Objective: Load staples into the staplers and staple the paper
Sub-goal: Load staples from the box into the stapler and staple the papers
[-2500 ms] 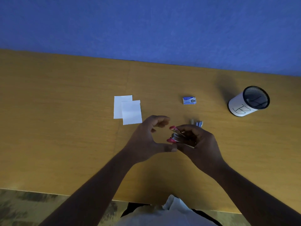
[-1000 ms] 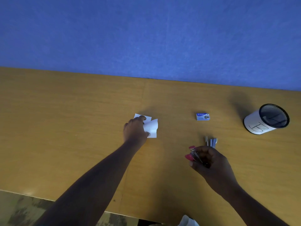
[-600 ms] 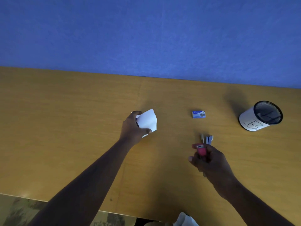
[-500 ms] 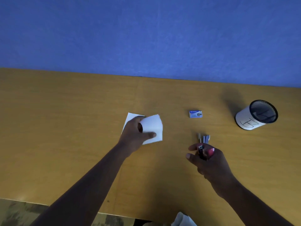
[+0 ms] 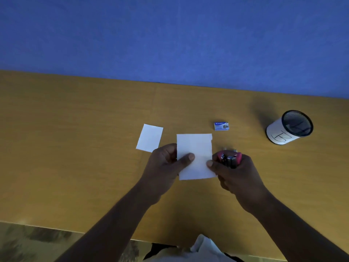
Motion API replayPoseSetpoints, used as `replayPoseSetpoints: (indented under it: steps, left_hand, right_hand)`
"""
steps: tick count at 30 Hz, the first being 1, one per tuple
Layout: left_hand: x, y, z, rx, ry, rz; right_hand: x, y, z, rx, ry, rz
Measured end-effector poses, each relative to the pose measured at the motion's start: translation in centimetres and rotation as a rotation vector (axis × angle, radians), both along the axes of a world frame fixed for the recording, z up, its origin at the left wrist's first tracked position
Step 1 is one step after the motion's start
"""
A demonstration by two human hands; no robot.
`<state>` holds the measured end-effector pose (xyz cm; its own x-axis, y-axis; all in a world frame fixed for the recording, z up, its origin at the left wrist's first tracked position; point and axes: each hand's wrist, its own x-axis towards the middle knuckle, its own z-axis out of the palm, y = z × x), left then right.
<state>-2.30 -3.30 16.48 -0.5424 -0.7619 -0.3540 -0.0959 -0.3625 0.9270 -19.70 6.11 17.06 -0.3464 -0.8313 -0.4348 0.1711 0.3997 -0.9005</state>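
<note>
Lifted paper (image 5: 194, 146) now hides stapler's (image 5: 229, 158) side.

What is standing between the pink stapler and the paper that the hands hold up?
Nothing visible. The pink stapler in the right hand sits right beside the held paper, which the left hand pinches on its other side.

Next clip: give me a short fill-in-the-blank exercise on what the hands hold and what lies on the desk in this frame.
1. The left hand holds a sheet of ____ paper.
2. The right hand grips a ____ stapler.
3. The small staple box lies between the papers and the ____ cup.
4. A second sheet lies flat on the ____.

Missing words: white; pink; mesh; desk
</note>
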Motion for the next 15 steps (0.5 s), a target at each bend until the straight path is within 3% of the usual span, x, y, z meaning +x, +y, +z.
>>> replayPoseSetpoints:
  steps: [6,15]
  left_hand:
    - [-0.4,0.6,1.4,-0.116,0.096,0.012]
    - [-0.9,0.6,2.1,-0.259,0.170,-0.048]
  right_hand:
    - [-0.1,-0.2,0.9,-0.089,-0.023,-0.057]
    - [-0.5,-0.6,1.6,-0.136,-0.275,-0.044]
